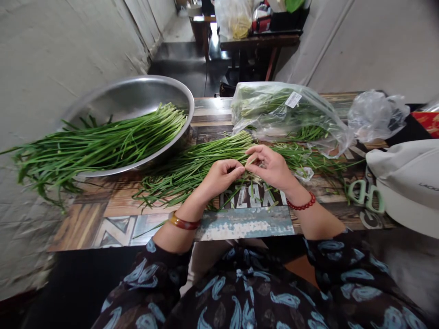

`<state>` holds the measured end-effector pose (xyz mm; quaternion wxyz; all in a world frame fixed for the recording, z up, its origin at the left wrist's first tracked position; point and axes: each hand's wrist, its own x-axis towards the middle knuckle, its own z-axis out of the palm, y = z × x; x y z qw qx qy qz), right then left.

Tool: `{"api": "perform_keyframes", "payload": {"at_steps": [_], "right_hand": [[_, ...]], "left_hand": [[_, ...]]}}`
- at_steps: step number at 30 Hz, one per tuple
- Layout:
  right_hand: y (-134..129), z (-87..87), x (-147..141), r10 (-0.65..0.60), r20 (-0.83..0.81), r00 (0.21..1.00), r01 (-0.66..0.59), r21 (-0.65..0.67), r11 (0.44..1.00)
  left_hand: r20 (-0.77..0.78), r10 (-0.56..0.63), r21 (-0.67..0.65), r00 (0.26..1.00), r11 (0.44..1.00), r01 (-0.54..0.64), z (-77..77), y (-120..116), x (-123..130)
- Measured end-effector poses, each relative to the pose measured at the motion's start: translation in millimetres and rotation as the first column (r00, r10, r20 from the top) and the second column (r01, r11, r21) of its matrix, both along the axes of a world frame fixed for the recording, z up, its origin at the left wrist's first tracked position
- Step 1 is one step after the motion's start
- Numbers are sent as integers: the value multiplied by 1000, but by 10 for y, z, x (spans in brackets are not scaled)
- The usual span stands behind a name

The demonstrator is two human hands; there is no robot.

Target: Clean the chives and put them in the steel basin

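Observation:
My left hand [222, 177] and my right hand [269, 165] meet over the middle of the table, fingertips close together. Both are closed in a pinch on a thin garlic chive [253, 161], mostly hidden by the fingers. Under and left of them lies a loose pile of garlic chives [192, 167], pale ends toward the back right. More loose green strands [302, 157] spread out to the right of my right hand. A large steel basin [147, 81] on the left holds a thick heap of chives [113, 141], its leaves hanging over the rim.
Behind my hands lies a clear plastic bag [291, 107] with more greens inside. A crumpled plastic bag [375, 114] sits at the back right. Green-handled scissors [358, 194] and a white cap [408, 178] are at the right of the patterned table [240, 224].

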<state>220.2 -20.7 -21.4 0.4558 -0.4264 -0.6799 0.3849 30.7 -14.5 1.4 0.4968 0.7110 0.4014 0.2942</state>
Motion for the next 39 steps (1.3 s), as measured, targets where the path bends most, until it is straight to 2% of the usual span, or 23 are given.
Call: {"api": "perform_keyframes", "payload": {"at_steps": [4,7,11,13,16,21,27,29,32,36,39], "right_hand": [[-10,56,83,-83,202,976,58,130,990],[3,94,205,-158,275,948,106,194,975],[19,146,349,-8,383,924,-61,167,984],[22,149,352,-1,375,927,-73,184,980],[25,108,274,-114,315,942,20,288,957],[31,7,149,-175,297,939,46,393,918],[47,-49,145,-161,433,887,-62,458,887],[52,-71,128,-165,410,897,-38,443,896],[64,-109,78,-129,230,965,43,346,937],[69,-150,14,-88,-32,996,90,91,992],[51,-165,-33,-98,-157,983,87,-76,993]], "left_hand": [[-48,22,-10,999,1000,-22,-41,4,-5],[-83,80,120,993,990,-70,-57,43,-30],[-123,124,254,985,963,-90,-66,87,-60],[-142,112,284,983,957,-68,-68,89,-63],[-168,99,325,981,945,-39,-70,78,-59],[-186,94,364,978,931,-20,-85,63,-50],[-191,75,404,979,915,8,-122,51,-34],[-191,89,424,978,906,1,-126,54,-32],[-169,112,453,979,891,-24,-120,63,-35],[-133,128,470,983,881,-52,-106,64,-31],[-121,137,474,983,878,-64,-111,56,-19]]}}
